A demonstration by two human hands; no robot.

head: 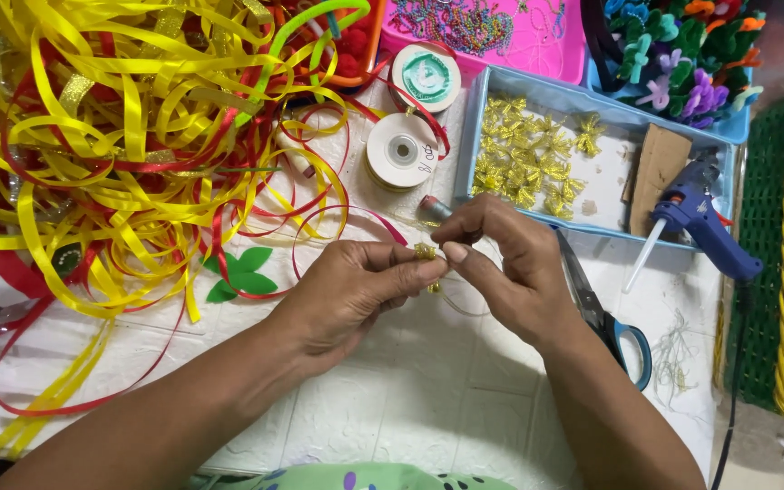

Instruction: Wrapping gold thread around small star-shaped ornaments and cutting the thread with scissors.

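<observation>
Nearest the camera, two forearms converge over the white desk (410, 399). The left hand (347, 295) and right hand (510, 263) each pinch, fingers narrow, one small gold ribbon bow (426, 251) at centre; its long axis cannot be determined. Two ribbon spools (401, 150) lie beyond. One pair of scissors (605, 318) lies rightward.

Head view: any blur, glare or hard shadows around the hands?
Head view: even, soft light, only faint shadows under the left hand and right hand; the gold bow pinched between them is small and slightly soft; mild sheen on the ribbons; the corners blur and bend a little.
</observation>
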